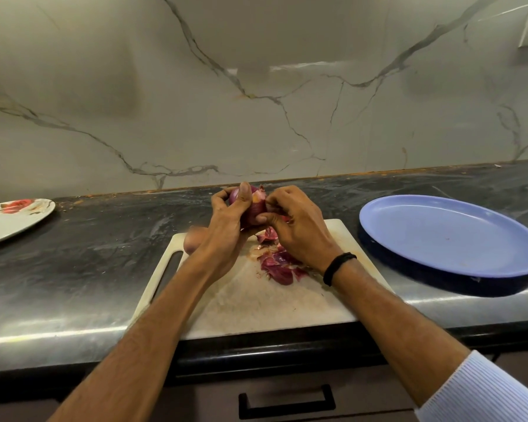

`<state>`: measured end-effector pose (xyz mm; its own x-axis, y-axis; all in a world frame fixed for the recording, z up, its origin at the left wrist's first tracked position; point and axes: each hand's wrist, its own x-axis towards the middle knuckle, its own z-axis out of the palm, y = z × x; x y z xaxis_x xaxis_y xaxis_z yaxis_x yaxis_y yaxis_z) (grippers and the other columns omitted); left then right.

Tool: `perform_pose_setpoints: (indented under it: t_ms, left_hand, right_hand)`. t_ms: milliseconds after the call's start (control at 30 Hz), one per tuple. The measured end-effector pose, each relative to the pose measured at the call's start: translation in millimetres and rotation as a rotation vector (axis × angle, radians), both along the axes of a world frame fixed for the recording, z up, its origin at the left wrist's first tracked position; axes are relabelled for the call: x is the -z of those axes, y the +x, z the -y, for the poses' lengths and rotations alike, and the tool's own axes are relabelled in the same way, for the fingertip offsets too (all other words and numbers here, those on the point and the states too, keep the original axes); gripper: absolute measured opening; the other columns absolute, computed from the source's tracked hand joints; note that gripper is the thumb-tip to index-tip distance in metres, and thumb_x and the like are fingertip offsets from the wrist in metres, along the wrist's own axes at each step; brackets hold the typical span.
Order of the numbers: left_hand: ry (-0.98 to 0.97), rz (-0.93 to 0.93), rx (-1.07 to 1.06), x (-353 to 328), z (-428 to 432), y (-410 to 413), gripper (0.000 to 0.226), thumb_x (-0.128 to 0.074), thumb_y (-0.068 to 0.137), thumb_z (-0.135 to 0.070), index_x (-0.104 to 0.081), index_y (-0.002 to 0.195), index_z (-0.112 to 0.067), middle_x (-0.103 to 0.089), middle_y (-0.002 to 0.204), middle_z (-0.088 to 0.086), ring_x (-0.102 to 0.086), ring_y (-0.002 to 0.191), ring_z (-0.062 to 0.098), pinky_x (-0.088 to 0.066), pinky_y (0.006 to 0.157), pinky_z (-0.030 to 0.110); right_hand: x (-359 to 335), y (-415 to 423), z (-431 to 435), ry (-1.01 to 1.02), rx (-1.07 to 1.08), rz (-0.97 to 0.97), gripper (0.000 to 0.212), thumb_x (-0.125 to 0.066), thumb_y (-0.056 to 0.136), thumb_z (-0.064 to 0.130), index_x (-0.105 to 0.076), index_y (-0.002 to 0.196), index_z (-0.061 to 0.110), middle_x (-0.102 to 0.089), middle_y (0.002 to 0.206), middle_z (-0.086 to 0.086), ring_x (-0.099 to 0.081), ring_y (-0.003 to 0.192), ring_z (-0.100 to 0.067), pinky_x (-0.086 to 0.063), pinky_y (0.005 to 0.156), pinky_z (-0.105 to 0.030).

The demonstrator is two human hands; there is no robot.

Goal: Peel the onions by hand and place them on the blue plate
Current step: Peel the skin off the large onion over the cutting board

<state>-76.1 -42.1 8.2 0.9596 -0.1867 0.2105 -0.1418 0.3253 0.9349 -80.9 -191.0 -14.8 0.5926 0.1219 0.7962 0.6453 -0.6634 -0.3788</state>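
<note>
Mid-frame, our left hand (pixel 226 228) grips the onion (pixel 250 208), tip up. Our right hand (pixel 297 231) pinches skin (pixel 262 197) at its right side. The plate (pixel 445 239) lies right, nearer that hand.

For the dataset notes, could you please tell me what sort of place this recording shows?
Most likely a home kitchen: a dark stone counter under a marble-look backsplash, with a cutting board strewn with onion skins.

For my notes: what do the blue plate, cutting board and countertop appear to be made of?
Blue plate: likely plastic or melamine, even colour, soft matte sheen. Cutting board: probably white plastic, dull, stained and scuffed, with a moulded handle slot. Countertop: seemingly polished dark stone, pale veining, glare along its front edge.
</note>
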Motion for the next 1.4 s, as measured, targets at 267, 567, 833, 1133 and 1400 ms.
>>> perform_pose_setpoints:
  t_ms: [267, 567, 833, 1133, 1400]
  left_hand:
    - [-0.031, 0.011, 0.014, 1.1, -2.8, 1.5, 0.038, -0.041, 0.107, -0.041, -0.041, 0.135, -0.015, -0.055, 0.134, 0.018, -0.067, 0.113, 0.032, -0.058, 0.093, 0.048]
    - [0.007, 0.036, 0.007, 0.1, -3.6, 1.2, 0.035, -0.040, 0.107, -0.036, -0.043, 0.134, -0.014, -0.054, 0.133, 0.017, -0.065, 0.117, 0.035, -0.059, 0.092, 0.047]
    - [0.024, 0.030, 0.005, 1.6, -4.2, 1.3, 0.038, -0.041, 0.107, -0.037, -0.040, 0.137, -0.013, -0.053, 0.134, 0.018, -0.064, 0.117, 0.039, -0.060, 0.091, 0.047]
    - [-0.053, -0.021, -0.004, 1.0, -0.5, 2.4, 0.048, -0.048, 0.100, -0.040, -0.038, 0.139, -0.014, -0.048, 0.137, 0.018, -0.065, 0.115, 0.036, -0.058, 0.093, 0.051]
    - [-0.037, 0.016, -0.065, 2.3, -2.9, 6.0, 0.043, -0.055, 0.102, -0.033, -0.039, 0.138, -0.016, -0.053, 0.132, 0.017, -0.069, 0.107, 0.033, -0.061, 0.086, 0.042]
  right_hand:
    - [-2.7, -1.1, -2.1, 0.074, -0.083, -0.037, 0.036, -0.066, 0.093, 0.023, -0.051, 0.126, 0.018, -0.058, 0.114, -0.004, -0.058, 0.106, -0.018, -0.055, 0.091, -0.036]
    - [-3.8, -3.1, -0.5, 0.066, -0.063, -0.042, 0.040, -0.066, 0.093, 0.028, -0.051, 0.128, 0.019, -0.058, 0.116, -0.006, -0.058, 0.105, -0.018, -0.055, 0.091, -0.034]
    - [-2.9, -0.7, 1.2, 0.060, -0.057, -0.028, 0.037, -0.067, 0.092, 0.021, -0.052, 0.126, 0.016, -0.059, 0.111, -0.003, -0.059, 0.102, -0.018, -0.056, 0.087, -0.038]
    - [-1.8, 0.2, 1.2, 0.078, 0.029, 0.026, 0.009, -0.066, 0.093, 0.013, -0.059, 0.096, 0.009, -0.054, 0.096, 0.004, -0.051, 0.086, -0.008, -0.040, 0.075, -0.006]
    - [-4.9, -0.7, -1.3, 0.112, -0.044, 0.001, 0.028, -0.067, 0.092, 0.013, -0.056, 0.118, 0.011, -0.060, 0.116, -0.005, -0.060, 0.104, -0.013, -0.047, 0.088, -0.009]
